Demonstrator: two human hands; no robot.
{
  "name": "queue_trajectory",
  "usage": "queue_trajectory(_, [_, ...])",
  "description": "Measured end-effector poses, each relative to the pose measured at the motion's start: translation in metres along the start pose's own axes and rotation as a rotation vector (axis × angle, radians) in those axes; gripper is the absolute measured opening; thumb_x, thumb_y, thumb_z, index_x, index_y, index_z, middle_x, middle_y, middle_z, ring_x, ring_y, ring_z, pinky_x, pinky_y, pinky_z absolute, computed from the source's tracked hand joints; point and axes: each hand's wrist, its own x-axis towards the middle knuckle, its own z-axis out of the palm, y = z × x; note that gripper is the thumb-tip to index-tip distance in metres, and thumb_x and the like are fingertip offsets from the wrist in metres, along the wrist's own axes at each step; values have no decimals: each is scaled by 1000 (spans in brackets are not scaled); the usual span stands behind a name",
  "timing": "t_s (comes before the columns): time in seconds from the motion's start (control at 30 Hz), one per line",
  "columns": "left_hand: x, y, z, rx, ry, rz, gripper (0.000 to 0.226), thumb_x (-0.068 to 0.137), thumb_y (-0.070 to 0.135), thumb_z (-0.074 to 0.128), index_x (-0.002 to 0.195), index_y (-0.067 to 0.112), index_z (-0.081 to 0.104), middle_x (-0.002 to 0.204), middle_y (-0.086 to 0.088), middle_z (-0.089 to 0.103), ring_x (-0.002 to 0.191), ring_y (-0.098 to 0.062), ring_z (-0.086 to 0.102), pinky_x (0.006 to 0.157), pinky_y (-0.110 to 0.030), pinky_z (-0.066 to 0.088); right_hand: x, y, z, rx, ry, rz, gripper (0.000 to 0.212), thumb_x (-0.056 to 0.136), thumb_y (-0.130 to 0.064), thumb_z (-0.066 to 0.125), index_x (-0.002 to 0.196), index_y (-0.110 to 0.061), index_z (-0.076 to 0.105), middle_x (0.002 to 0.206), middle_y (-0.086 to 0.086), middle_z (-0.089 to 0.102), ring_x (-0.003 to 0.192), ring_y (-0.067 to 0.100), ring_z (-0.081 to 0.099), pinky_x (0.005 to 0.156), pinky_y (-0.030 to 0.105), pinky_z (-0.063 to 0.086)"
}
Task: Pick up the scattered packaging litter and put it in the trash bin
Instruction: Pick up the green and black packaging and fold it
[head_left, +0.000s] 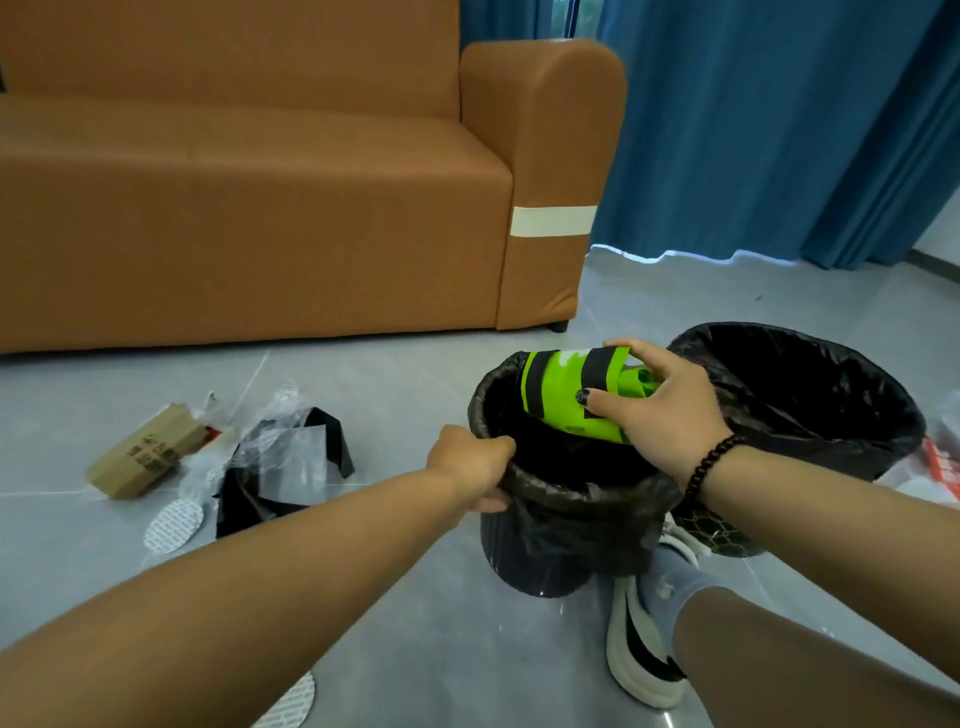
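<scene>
Litter in hand: a lime-green and black folded plastic package (571, 389), held over the mouth of the near black ribbed trash bin with a black liner (561, 499), its lower end already dipping past the rim.
Right hand: the right hand (660, 410) is curled round the package's right end, thumb on the near face and fingers over the top.
Left hand: the left hand (475, 462) grips the near-left rim of the bin, fingers folded over the liner edge, apparently steadying it.
How the package will likely handle: it looks light, thin and glossy, soft enough to crumple, so it should drop freely once released; a slick face may slide in the fingers, and a stiff fold could catch on the rim.
Where to hold: the end grip leaves the free end clear to enter first; that seems sound.
Litter on the floor: a tan cardboard box (143, 452), a crumpled clear plastic wrap (280, 441), a black plastic bag (260, 499) and a round silver foil seal (172, 525) lie close together left of the bin on the grey tile floor (389, 649).
Their likely handling: the box looks stiff and takes a side pinch; the wrap and bag are limp and bunch up; the flat seal needs an edge lifted with a fingertip.
Nearby: a second black-lined bin (810, 400) stands just behind and to the right.
</scene>
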Motion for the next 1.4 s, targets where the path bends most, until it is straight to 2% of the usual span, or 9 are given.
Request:
queue_trajectory(0.2, [-20,-14,-22,41,-5,20,22,79,12,62,94,-4,62,80,-18,69,60,-25,70,51,-30,58,2,-6,21,-255,-247,-56,44,67,-20,81,105,-33,63,102,-2,64,94,20,61,82,30,51])
queue_trajectory(0.37, [-42,-31,-54,81,-38,49,19,83,10,61,65,6,57,59,-12,65,60,-25,70,60,-39,61,7,-3,62,-623,-544,-33,52,71,-27,79,118,-29,59,127,-1,55,110,19,55,79,19,41])
queue_trajectory(0.57, [-61,-46,-79,87,-59,49,17,84,14,64,86,8,48,79,-17,67,68,-28,70,61,-40,60,7,20,131,-868,-870,8,69,81,-27,71,142,-18,40,140,7,46,120,23,52,82,22,48])
queue_trajectory(0.67, [-64,-49,-84,65,-62,34,23,84,14,65,93,8,44,84,-17,64,64,-26,69,61,-41,61,4,34,151,-914,-910,20,68,83,-25,68,143,-15,38,140,9,46,122,24,51,88,26,50])
queue_trajectory(0.77, [-64,-51,-86,40,-73,21,25,84,14,65,98,7,45,86,-19,66,63,-25,70,63,-42,61,2,47,159,-945,-929,54,60,79,-29,71,133,-13,50,129,9,55,113,23,57,87,28,53])
queue_trajectory(1.0, [-68,-48,-89,2,-87,4,27,86,13,64,102,5,44,94,-26,67,60,-24,69,62,-40,61,3,53,163,-891,-807,109,55,70,-41,77,116,-14,62,115,6,63,104,20,61,83,27,53])
queue_trajectory(1.2, [-72,-48,-87,-21,-76,9,27,87,14,63,103,5,44,78,-16,68,58,-23,69,61,-38,61,2,40,155,-726,-849,323,63,66,-49,79,108,-8,58,98,4,62,84,21,65,47,29,54])
queue_trajectory(1.3, [-69,-47,-85,-22,-58,6,26,89,16,62,103,6,43,84,-20,69,58,-24,70,58,-36,60,6,27,145,-601,-840,388,49,71,-43,78,100,-7,62,89,4,63,84,24,67,48,32,57])
queue_trajectory(1.4, [-61,-44,-80,-12,-52,-2,25,90,16,60,106,2,48,88,-23,70,59,-25,71,55,-33,59,12,13,134,-536,-793,425,46,79,-29,74,113,-3,58,110,8,56,98,28,61,42,33,56])
